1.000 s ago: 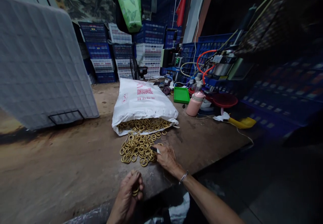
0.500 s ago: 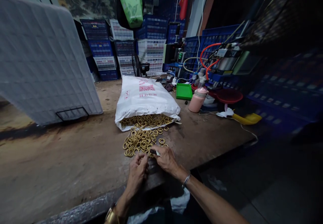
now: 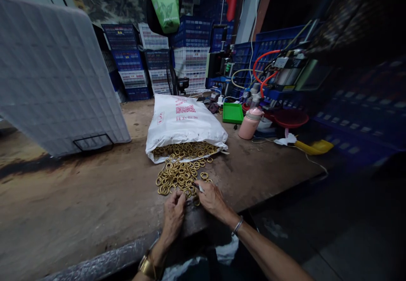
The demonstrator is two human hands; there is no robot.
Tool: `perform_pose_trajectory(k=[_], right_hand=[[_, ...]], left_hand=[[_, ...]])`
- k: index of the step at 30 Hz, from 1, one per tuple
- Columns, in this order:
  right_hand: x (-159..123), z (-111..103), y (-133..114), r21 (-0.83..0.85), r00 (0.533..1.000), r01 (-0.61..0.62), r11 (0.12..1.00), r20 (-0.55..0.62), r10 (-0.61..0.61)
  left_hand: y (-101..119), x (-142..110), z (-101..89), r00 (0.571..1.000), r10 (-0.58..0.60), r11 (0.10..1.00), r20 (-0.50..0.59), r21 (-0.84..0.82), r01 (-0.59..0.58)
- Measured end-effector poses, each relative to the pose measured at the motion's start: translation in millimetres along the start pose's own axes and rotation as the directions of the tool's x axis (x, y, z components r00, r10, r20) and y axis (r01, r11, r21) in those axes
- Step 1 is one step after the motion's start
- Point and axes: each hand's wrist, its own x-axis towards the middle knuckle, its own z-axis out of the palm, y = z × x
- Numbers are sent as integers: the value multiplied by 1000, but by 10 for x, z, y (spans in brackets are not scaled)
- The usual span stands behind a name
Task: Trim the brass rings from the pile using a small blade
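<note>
Stacked crates (image 3: 128, 60), dark floor (image 3: 294, 243), dim light.

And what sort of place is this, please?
Probably a small workshop: many loose, brass-coloured rings lie in and before an open sack, stacked crates stand behind, and what looks like a machine sits at the right.

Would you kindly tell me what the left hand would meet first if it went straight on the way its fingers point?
Most likely the near edge of the loose pile of brass-coloured rings, just beyond the left hand; whether its fingertips touch one is unclear.
</note>
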Motion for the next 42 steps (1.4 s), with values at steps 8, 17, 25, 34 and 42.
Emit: perform_pose_trajectory(k=[8, 17, 25, 34, 42], right_hand=[[-65, 92, -165, 550, 988, -115, 827, 151, 37], [-112, 9, -273, 585, 990, -113, 803, 132, 44], [-200, -88, -411, 646, 972, -129, 752, 233, -34], [-187, -101, -454, 623, 970, -144, 768, 241, -14], [-297, -49, -375, 117, 966, 203, 972, 140, -218]], left_hand=[[40, -122, -14, 993, 116, 992, 27, 52, -118], [10, -241, -67, 969, -201, 963, 142, -151, 222], [-1, -342, -154, 927, -282, 898, 245, -272, 345], [2, -399, -214, 927, -271, 871, 258, -344, 350], [23, -383, -203, 937, -286, 873, 199, -350, 341]])
